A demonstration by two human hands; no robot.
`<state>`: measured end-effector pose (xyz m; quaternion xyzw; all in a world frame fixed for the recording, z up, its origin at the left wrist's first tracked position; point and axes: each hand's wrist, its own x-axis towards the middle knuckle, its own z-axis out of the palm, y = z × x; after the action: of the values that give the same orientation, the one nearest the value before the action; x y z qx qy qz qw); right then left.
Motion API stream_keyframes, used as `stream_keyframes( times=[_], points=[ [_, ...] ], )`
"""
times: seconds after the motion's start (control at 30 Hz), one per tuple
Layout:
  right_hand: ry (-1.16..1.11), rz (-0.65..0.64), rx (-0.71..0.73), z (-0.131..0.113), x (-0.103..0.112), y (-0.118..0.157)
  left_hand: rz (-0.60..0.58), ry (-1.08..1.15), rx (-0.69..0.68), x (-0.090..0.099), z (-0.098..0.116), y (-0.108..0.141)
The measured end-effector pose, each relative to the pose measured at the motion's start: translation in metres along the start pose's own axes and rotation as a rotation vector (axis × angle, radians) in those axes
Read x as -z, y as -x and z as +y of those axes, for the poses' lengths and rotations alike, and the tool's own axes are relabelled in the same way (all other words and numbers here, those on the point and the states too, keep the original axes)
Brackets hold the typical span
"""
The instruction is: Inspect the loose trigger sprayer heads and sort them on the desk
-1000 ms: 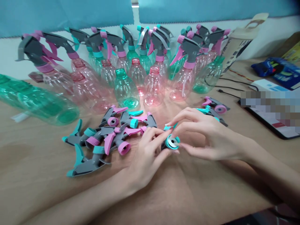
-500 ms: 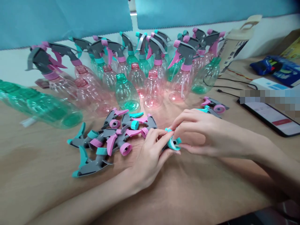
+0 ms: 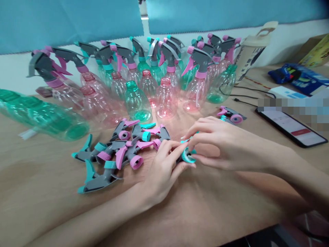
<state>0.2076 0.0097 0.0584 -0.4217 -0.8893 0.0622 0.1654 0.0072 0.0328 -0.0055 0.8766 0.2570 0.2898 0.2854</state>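
The left hand (image 3: 163,168) was closed on a teal-collared spray head (image 3: 186,156) over the worktop's (image 3: 205,212) near middle. The right hand's (image 3: 221,144) fingertips met its collar (image 3: 189,160), their grip unclear. Loose spray heads (image 3: 130,151) lay left; a pink bottle (image 3: 166,101) stood farther off.

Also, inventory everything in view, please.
Held trigger sprayer head: one, turquoise, front centre.
Loose trigger sprayer heads: several, grey with pink or turquoise, piled left, two right.
Fitted spray bottles: many, pink or green, back.
Open bottles: several, pink or green, among them.
Tumbler: one, cream, back right.
Phone: one, black, right.
Cables: several, mostly black, right.
Packages: two, blue and yellow, far right.
Box: one, white, right.
Panels: two, blue, top.
Table: one, brown, beneath.
Left grip: one, around held head.
Right grip: one, at its opening.
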Motion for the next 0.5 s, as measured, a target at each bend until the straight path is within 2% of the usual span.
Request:
stream_keyframes(
  times=[0.13, 0.33, 0.5],
  points=[
    [0.023, -0.017, 0.042, 0.0, -0.001, -0.005, 0.013, -0.013, 0.025, 0.001, 0.002, -0.001],
    [-0.024, 0.045, 0.118, 0.001, -0.01, -0.007, 0.014, -0.067, 0.021, 0.001, 0.002, -0.002],
    [0.023, 0.226, 0.086, 0.0, -0.016, 0.006, 0.03, -0.097, -0.025, -0.001, 0.001, 0.0]
  ],
)
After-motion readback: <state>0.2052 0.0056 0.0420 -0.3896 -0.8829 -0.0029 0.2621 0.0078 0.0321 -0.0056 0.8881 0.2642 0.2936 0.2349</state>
